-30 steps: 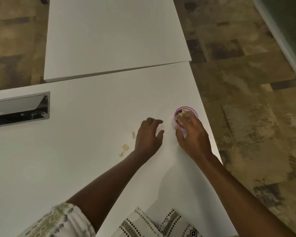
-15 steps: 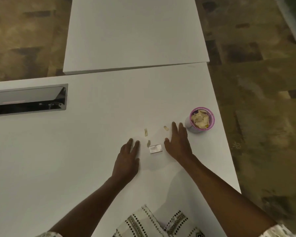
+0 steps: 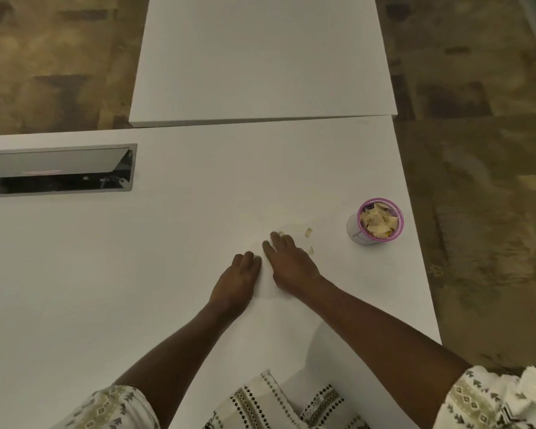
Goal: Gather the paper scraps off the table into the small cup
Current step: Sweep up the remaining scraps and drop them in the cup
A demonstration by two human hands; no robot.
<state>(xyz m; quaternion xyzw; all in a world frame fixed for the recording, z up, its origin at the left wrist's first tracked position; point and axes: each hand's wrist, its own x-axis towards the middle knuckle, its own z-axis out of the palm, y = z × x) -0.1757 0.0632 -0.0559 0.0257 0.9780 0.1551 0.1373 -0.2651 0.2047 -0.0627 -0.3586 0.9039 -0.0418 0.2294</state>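
A small cup [image 3: 363, 235] with a pink rim stands near the table's right edge, filled with cream paper scraps [image 3: 378, 223]. Two loose scraps lie left of it, one [image 3: 308, 232] farther from me and one [image 3: 311, 250] just beside my right hand. A third scrap [image 3: 280, 233] shows at my right fingertips. My right hand [image 3: 288, 261] lies flat, palm down, on the white table [image 3: 167, 243]. My left hand [image 3: 237, 281] rests flat close beside it on the left. Whatever lies under the palms is hidden.
An open metal cable hatch [image 3: 59, 170] is set into the table at far left. A second white tabletop [image 3: 260, 57] butts against the far side. The table's right edge drops to patterned brown carpet [image 3: 483, 212] just beyond the cup.
Both hands have come together side by side, and the right hand slid left, away from the cup. The pale rectangular piece seen between the hands is no longer visible.
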